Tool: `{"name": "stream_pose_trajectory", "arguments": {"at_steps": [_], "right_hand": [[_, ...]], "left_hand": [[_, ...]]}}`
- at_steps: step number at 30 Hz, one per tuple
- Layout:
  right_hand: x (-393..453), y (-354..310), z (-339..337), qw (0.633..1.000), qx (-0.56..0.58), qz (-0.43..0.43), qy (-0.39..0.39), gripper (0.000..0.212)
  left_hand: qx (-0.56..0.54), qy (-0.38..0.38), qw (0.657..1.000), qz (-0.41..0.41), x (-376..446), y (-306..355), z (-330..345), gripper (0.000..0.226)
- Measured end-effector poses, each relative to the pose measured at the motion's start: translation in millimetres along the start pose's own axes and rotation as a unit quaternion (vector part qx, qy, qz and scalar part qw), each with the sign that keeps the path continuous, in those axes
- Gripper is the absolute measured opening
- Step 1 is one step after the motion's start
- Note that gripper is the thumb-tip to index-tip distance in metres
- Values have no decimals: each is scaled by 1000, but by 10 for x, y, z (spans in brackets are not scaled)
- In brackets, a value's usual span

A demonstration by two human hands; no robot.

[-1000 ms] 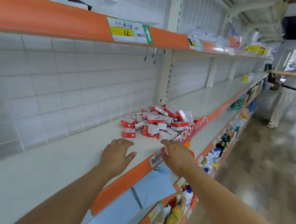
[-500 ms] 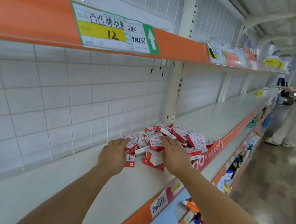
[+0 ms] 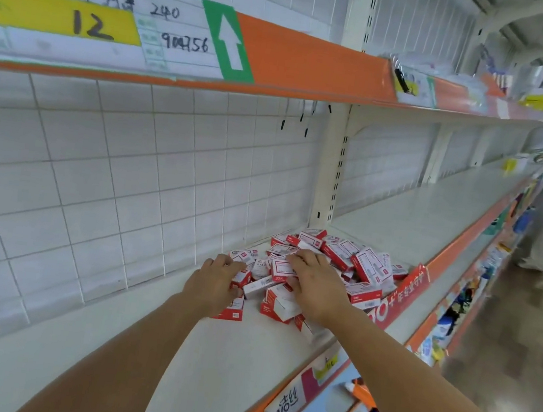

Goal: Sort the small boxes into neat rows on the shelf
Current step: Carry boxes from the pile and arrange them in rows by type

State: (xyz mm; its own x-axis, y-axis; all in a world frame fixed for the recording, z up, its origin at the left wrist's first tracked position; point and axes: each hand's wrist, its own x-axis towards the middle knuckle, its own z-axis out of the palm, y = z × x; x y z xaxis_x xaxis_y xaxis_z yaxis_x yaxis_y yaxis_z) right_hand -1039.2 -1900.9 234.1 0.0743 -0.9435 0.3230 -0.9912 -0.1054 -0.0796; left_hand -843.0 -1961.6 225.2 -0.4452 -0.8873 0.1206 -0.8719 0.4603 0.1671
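Small red-and-white cardboard boxes (image 3: 335, 262) are lying heaped on the pale shelf (image 3: 194, 361). Left hand (image 3: 215, 284) is curling fingers round one box; right hand (image 3: 316, 289) is pressing on another, grip unclear. Light, stiff and crushable, they probably suit holding by their long sides. White tiles (image 3: 93, 182) are backing the aisle.

The small boxes (image 3: 334, 266), red and white cardboard packs, lie in a loose jumbled heap on the pale shelf (image 3: 214, 364), tilted every way and overlapping, at the foot of the slotted upright post (image 3: 332, 165), reaching to the shelf's orange front edge.
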Motion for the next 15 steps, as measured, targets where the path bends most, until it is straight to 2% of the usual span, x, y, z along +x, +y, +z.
{"name": "stream_pose_trajectory", "arguments": {"at_steps": [8, 15], "right_hand": [[45, 14, -43, 999, -14, -35, 8, 46], [7, -144, -163, 995, 17, -100, 14, 46]], "left_hand": [[-13, 56, 995, -84, -144, 58, -48, 58], [-50, 123, 981, -142, -464, 87, -127, 44]]}}
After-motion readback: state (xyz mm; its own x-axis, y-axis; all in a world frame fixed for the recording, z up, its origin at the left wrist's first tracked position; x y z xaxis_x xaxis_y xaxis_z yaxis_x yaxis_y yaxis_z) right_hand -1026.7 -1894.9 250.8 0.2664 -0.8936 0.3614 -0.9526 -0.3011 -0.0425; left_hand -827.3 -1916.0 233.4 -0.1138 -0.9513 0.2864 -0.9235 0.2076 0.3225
